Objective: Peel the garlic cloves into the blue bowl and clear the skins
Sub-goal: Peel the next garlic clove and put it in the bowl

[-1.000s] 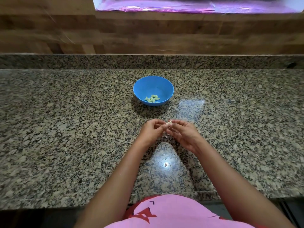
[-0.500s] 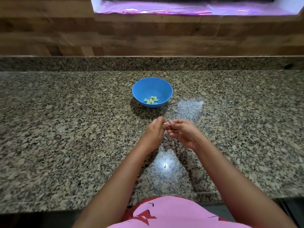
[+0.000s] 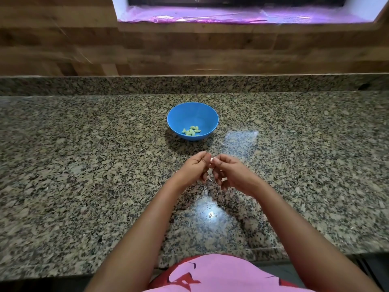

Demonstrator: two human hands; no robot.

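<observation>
A blue bowl (image 3: 193, 114) stands on the granite counter, with several pale peeled garlic cloves (image 3: 192, 131) lying at its bottom. In front of it, my left hand (image 3: 195, 167) and my right hand (image 3: 230, 172) meet fingertip to fingertip. Between them they pinch a small whitish garlic clove (image 3: 211, 160), mostly hidden by the fingers. Thin bits of skin (image 3: 209, 178) hang or lie just under the fingers.
The speckled granite counter (image 3: 84, 165) stretches wide to both sides, ending in a low granite upstand and a wooden wall behind. Its front edge runs near my body. A window sill with purple light sits above.
My hands have stayed together in the same spot, with the fingers closing over the clove so less of it shows. The view has tilted slightly.
</observation>
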